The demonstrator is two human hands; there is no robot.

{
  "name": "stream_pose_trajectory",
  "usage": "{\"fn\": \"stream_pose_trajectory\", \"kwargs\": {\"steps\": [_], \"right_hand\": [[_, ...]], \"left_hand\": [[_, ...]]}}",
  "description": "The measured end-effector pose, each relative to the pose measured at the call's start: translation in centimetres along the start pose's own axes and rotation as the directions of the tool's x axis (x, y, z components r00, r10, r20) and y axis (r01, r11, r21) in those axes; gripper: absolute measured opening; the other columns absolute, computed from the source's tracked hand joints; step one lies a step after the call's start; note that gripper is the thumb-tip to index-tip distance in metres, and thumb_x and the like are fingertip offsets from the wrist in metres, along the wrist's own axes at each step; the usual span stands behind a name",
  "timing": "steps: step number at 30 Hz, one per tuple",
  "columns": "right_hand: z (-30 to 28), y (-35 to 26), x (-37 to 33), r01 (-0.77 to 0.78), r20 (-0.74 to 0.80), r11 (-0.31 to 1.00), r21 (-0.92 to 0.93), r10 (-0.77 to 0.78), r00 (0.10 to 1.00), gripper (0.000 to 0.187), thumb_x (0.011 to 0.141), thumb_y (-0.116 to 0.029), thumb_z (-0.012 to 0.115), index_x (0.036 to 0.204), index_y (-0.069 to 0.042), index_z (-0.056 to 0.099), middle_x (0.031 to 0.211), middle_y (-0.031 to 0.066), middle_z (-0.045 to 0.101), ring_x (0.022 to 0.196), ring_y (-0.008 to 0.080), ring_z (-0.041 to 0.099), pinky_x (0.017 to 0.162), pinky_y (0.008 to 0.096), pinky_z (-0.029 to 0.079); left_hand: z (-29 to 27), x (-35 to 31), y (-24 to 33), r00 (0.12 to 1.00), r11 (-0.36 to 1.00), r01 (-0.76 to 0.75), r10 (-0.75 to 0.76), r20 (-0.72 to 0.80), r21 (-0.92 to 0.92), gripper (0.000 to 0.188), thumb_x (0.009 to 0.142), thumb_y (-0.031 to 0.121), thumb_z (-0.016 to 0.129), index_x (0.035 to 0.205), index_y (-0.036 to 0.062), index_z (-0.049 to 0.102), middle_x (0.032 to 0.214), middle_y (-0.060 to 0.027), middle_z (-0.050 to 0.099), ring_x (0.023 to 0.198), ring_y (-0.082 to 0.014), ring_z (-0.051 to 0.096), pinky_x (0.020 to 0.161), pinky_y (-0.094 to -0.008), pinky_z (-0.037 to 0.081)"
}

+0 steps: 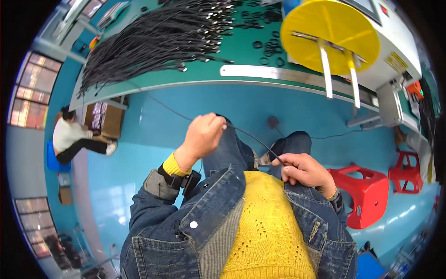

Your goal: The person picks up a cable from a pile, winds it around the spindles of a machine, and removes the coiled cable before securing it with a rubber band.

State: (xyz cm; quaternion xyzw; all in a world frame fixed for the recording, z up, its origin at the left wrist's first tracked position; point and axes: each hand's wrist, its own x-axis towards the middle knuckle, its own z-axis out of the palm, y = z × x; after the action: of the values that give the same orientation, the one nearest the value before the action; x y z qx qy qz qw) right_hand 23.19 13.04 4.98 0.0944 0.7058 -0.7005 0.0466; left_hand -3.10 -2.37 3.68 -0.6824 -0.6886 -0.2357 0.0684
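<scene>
A thin black cable (253, 136) runs between my hands over my lap. My left hand (203, 137) is closed on it in a fist, and past that hand the cable trails up left toward the table edge. My right hand (304, 171) pinches the cable between thumb and fingers, lower and nearer my body. The piece beyond the right fingertips is hidden. Ahead on the green-topped table (200, 76) lies a big heap of black cables (144, 44), many with shiny metal ends toward the right.
A long metal ruler (278, 72) lies along the table's front edge, near small coiled black cables (269, 49). A yellow round disc on metal legs (330, 35) overhangs at right. Red stools (367, 195) stand to my right. Far left, another person (72, 132) sits beside a cardboard box (111, 121).
</scene>
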Motion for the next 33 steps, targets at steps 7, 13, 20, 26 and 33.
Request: {"fn": "stream_pose_trajectory", "kwargs": {"steps": [7, 13, 20, 26, 33], "right_hand": [[-1.5, -2.9, -4.0, 0.065, -0.297, 0.437, -0.897, -0.705, 0.644, 0.022, 0.082, 0.0, 0.052, 0.103, -0.001, 0.057, 0.086, 0.0135, 0.059, 0.067, 0.0238, 0.057, 0.06, 0.0309, 0.046], [-5.1, -6.0, -4.4, -0.297, -0.29, 0.256, -0.92, -0.954, 0.077, 0.021, 0.073, 0.001, 0.063, 0.093, -0.002, 0.06, 0.079, 0.0091, 0.056, 0.066, 0.0246, 0.056, 0.059, 0.0313, 0.047], [-10.0, -4.8, 1.1, -0.242, -0.492, 0.494, -0.835, -0.867, -0.072, 0.012, 0.074, -0.004, 0.064, 0.086, -0.002, 0.063, 0.078, 0.011, 0.058, 0.065, 0.0239, 0.058, 0.057, 0.03, 0.047], [-12.3, -4.3, 3.8, -0.25, -0.547, 0.552, -0.795, -0.831, -0.098, 0.007, 0.074, -0.006, 0.062, 0.08, -0.002, 0.063, 0.072, 0.0117, 0.059, 0.062, 0.0262, 0.057, 0.056, 0.0323, 0.046], [-12.3, -3.1, 3.5, -0.233, -0.63, 0.639, -0.733, -0.767, -0.12, 0.008, 0.075, -0.009, 0.062, 0.079, -0.002, 0.062, 0.071, 0.0122, 0.059, 0.061, 0.0255, 0.058, 0.056, 0.0319, 0.046]], "left_hand": [[-1.2, 4.9, 11.4, 0.911, 0.568, -0.174, 0.403, 0.088, -0.805, 0.027, 0.083, 0.009, 0.054, 0.109, 0.0033, 0.052, 0.071, -0.0086, 0.058, 0.059, -0.0207, 0.057, 0.05, -0.0273, 0.043], [-4.9, 12.7, 15.3, 0.907, 0.348, 0.381, 0.037, 0.419, -0.857, 0.021, 0.085, 0.001, 0.049, 0.104, -0.0017, 0.057, 0.067, -0.0011, 0.054, 0.059, -0.0052, 0.049, 0.052, -0.018, 0.039], [-1.1, 20.2, 10.3, 0.927, 0.881, -0.178, 0.0, -0.376, -0.439, 0.009, 0.078, 0.005, 0.06, 0.085, 0.0029, 0.065, 0.066, -0.0061, 0.052, 0.056, -0.01, 0.05, 0.053, -0.0232, 0.041], [0.1, 20.9, 9.6, 0.943, 0.838, -0.094, -0.098, -0.317, -0.537, 0.01, 0.075, 0.007, 0.064, 0.084, 0.003, 0.066, 0.066, -0.0049, 0.053, 0.056, -0.0098, 0.049, 0.053, -0.0224, 0.041], [1.3, 21.1, 8.4, 0.939, 0.768, -0.076, -0.16, -0.305, -0.636, 0.012, 0.076, 0.007, 0.064, 0.087, 0.0025, 0.066, 0.066, -0.004, 0.053, 0.056, -0.0085, 0.048, 0.053, -0.0214, 0.04]]}}
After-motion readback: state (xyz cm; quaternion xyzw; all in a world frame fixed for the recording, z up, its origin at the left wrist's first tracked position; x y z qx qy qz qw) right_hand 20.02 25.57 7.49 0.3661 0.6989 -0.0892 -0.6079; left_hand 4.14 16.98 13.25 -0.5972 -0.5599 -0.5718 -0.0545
